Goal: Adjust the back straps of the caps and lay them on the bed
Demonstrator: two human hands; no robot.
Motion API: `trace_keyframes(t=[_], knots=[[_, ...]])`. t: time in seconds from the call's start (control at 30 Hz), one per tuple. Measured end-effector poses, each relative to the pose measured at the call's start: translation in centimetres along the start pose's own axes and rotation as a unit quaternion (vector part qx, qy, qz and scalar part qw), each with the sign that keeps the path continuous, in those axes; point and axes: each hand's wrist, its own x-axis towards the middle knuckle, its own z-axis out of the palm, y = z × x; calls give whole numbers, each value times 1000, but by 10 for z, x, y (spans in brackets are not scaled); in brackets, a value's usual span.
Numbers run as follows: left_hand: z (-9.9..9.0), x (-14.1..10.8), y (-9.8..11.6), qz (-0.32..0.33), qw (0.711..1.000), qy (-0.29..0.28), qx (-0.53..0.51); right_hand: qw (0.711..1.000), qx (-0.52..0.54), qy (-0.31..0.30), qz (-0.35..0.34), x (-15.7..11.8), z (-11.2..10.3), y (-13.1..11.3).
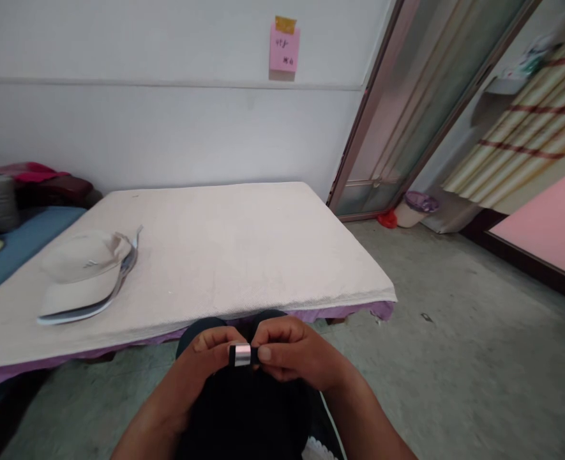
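Fingers of the left hand and right hand clamp opposite ends of a silver-and-black object at lower centre, best steadied by a gentle, level pinch.

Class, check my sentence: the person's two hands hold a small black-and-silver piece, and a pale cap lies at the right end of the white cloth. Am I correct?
No, the side is wrong. In the head view, the pale cap lies toward the left end of the white cloth. The left hand and right hand do hold the small black-and-silver piece.
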Motion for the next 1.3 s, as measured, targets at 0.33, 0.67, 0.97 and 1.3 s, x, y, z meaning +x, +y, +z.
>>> trace_keyframes(t=[0.33, 0.67, 0.97, 1.3], knots=[[-1, -3, -2, 18, 999, -40, -33, 999, 39, 35, -13, -3, 1, 1], [7, -7, -1, 10, 999, -33, 1, 996, 37, 12, -84, -2, 6, 0], [9, -8, 2, 46, 999, -18, -17, 997, -6, 17, -76, -6, 7, -1], [9, -13, 2, 59, 998, -29, -22, 980, -162, 59, -104, -9, 11, -13]])
